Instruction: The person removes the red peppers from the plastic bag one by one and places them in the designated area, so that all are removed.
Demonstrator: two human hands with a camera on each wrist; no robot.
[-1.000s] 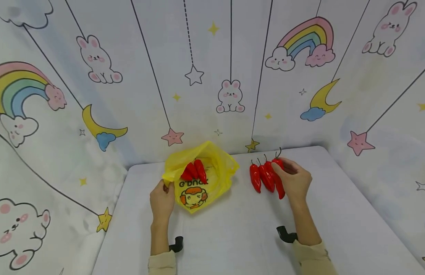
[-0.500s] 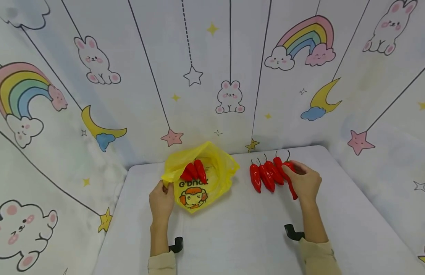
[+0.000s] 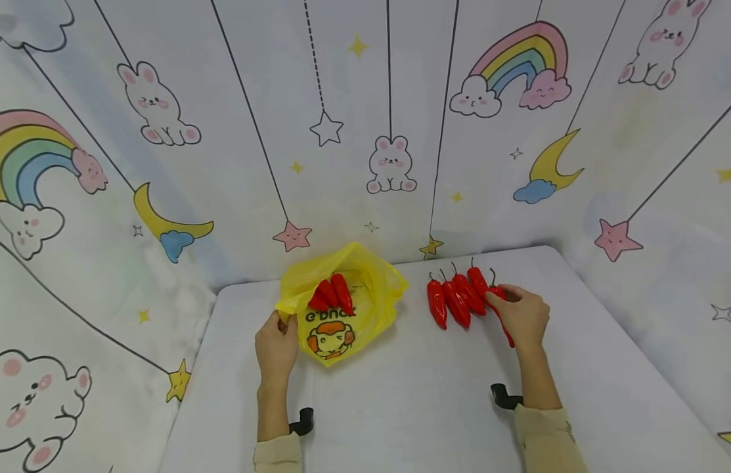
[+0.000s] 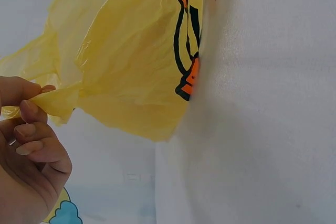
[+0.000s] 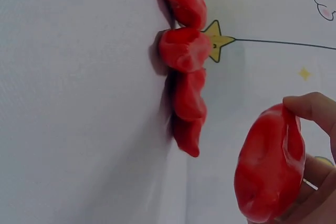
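A yellow plastic bag (image 3: 374,315) with a printed cartoon lies on the white table, its mouth gaping. Several red chili peppers (image 3: 343,293) show inside it. My left hand (image 3: 278,348) pinches the bag's left edge; in the left wrist view, thumb and fingers clasp the gathered plastic (image 4: 58,98). To the right of the bag, more red chili peppers (image 3: 456,304) with dark stems lie side by side in a row. My right hand (image 3: 526,318) holds one red chili pepper (image 5: 270,163) between thumb and fingers, at the row's right end and apart from it in the right wrist view.
The white table (image 3: 395,407) runs up to a cloth backdrop (image 3: 489,171) printed with rabbits, stars and rainbows. Another such printed cloth stands on each side. A black wrist mount (image 3: 506,396) sits by each forearm.
My right hand has moved right with the chili pepper, away from the row, and come down slightly. The left hand keeps its hold on the bag. The head view has shifted a little.
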